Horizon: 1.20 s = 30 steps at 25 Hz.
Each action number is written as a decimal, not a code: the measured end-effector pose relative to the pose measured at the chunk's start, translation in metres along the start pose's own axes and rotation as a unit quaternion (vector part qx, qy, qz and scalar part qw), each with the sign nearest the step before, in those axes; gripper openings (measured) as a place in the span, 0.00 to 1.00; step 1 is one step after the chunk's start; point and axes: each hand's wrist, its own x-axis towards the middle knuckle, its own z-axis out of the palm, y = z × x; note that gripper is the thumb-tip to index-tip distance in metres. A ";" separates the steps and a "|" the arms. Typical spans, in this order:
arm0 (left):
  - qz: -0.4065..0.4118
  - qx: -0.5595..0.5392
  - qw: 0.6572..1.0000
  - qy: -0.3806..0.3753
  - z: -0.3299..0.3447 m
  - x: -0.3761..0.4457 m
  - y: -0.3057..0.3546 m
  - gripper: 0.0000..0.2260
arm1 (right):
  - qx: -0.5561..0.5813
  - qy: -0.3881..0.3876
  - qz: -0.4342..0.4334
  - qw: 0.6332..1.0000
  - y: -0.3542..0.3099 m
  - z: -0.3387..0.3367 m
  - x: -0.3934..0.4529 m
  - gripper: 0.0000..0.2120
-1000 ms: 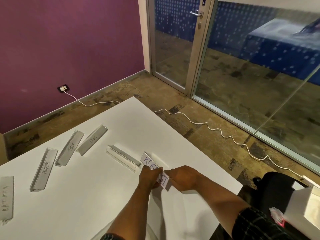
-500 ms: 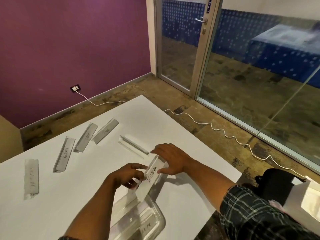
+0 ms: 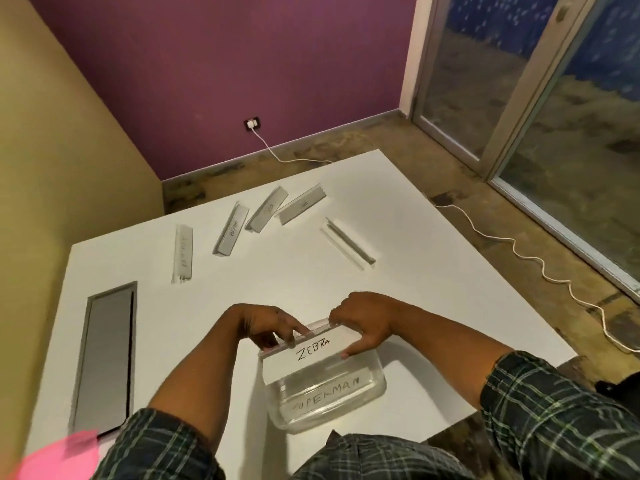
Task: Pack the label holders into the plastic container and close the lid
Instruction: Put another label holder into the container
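A clear plastic container (image 3: pixel 375 393) stands open near the table's front edge, with a label holder marked SUPERMAN (image 3: pixel 325 393) lying inside. Over its far rim both hands hold a clear label holder marked ZEBRA (image 3: pixel 308 356). My left hand (image 3: pixel 266 323) pinches its left end and my right hand (image 3: pixel 360 323) grips its right end. Several more label holders lie farther back on the white table (image 3: pixel 433 271): one at the left (image 3: pixel 183 252), a second (image 3: pixel 231 229), a third (image 3: pixel 267 209), a fourth (image 3: pixel 300 204), and a clear one (image 3: pixel 348 243) to the right. No lid is visible.
A dark grey rectangular panel (image 3: pixel 104 358) sits in the table at the left. Something pink (image 3: pixel 59 459) shows at the bottom left corner. A white cable (image 3: pixel 519 244) runs over the floor from a wall socket past the table's right side. Glass doors stand at the right.
Both hands brought the ZEBRA holder back from the table's middle to the container's far rim and turned it level. The view has swung left and down, so the container shows in full.
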 end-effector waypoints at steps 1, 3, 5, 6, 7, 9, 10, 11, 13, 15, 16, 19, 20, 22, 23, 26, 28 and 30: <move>-0.001 -0.006 1.000 0.005 0.003 0.001 -0.007 0.21 | -0.004 -0.009 -0.002 1.000 -0.004 0.002 0.004 0.30; -0.012 0.007 1.000 0.028 0.009 0.004 -0.019 0.20 | -0.015 -0.026 -0.009 1.000 -0.009 0.008 0.011 0.30; -0.016 0.037 0.996 0.075 0.015 0.010 -0.027 0.20 | -0.026 -0.040 -0.012 0.999 -0.010 0.015 0.013 0.29; -0.012 0.043 0.994 0.101 0.018 0.014 -0.030 0.19 | -0.034 -0.049 -0.008 0.998 -0.011 0.018 0.013 0.28; -0.007 0.040 0.991 0.127 0.020 0.017 -0.032 0.18 | -0.042 -0.056 -0.001 0.998 -0.010 0.020 0.011 0.28; 0.002 0.046 0.984 0.170 0.026 0.023 -0.037 0.17 | -0.063 -0.061 0.017 0.996 -0.008 0.025 0.006 0.26; 0.001 0.073 0.980 0.187 0.029 0.026 -0.038 0.17 | -0.076 -0.059 0.027 0.995 -0.009 0.029 0.004 0.24; -0.006 0.119 0.973 0.199 0.031 0.029 -0.038 0.18 | -0.090 -0.056 0.037 0.994 -0.010 0.033 0.003 0.23; -0.032 0.220 0.954 0.199 0.037 0.034 -0.037 0.22 | -0.129 -0.054 0.060 0.988 -0.015 0.041 0.007 0.23; -0.060 0.318 0.927 0.189 0.044 0.041 -0.037 0.24 | -0.151 -0.064 0.082 0.983 -0.021 0.048 0.013 0.22; -0.065 0.373 0.905 0.196 0.048 0.044 -0.038 0.22 | -0.148 -0.072 0.089 0.982 -0.023 0.051 0.016 0.22; -0.050 0.501 0.829 0.244 0.061 0.052 -0.044 0.15 | -0.129 -0.112 0.096 0.981 -0.026 0.057 0.018 0.21; -0.042 0.525 0.812 0.253 0.064 0.054 -0.046 0.14 | -0.127 -0.121 0.096 0.980 -0.026 0.059 0.017 0.21; -0.030 0.556 0.791 0.254 0.070 0.055 -0.048 0.11 | -0.130 -0.131 0.096 0.978 -0.026 0.062 0.015 0.20; -0.028 0.564 0.786 0.251 0.072 0.055 -0.048 0.09 | -0.129 -0.135 0.097 0.978 -0.026 0.063 0.015 0.19; -0.034 0.565 0.786 0.250 0.072 0.057 -0.044 0.07 | -0.126 -0.149 0.103 0.975 -0.024 0.063 0.019 0.13; -0.029 0.566 0.785 0.250 0.072 0.060 -0.042 0.07 | -0.153 -0.164 0.088 0.970 -0.023 0.064 0.023 0.10; -0.020 0.573 0.786 0.233 0.072 0.062 -0.037 0.07 | -0.170 -0.181 0.067 0.966 -0.022 0.063 0.026 0.08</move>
